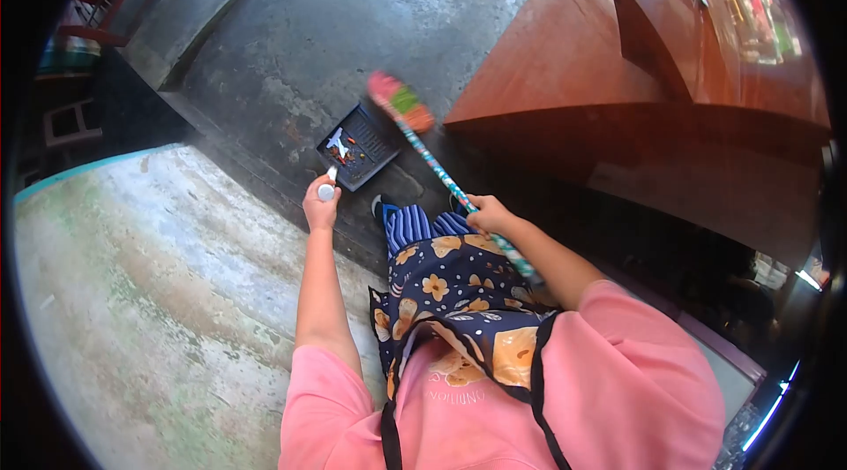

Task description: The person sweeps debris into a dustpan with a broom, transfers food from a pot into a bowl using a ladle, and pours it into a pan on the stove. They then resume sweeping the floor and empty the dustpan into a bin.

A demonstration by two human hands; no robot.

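Observation:
My left hand (320,203) is closed round the white handle of a black dustpan (375,152), which sits low over the grey floor. Bits of debris (340,150), among them a white scrap and small orange and brown pieces, lie in the pan. My right hand (490,213) grips the patterned blue, white and red stick of a broom (432,161). The broom's pink, green and orange head (401,101) is at the far right corner of the pan, slightly smeared by motion.
A worn, pale wall (176,267) rises along the left. Reddish-brown wooden furniture (547,46) stands at the right. Grey concrete floor (326,20) stretches ahead, with a step edge at the left. A dark red chair (110,7) is at the upper left. Sandalled feet (384,208) are below the pan.

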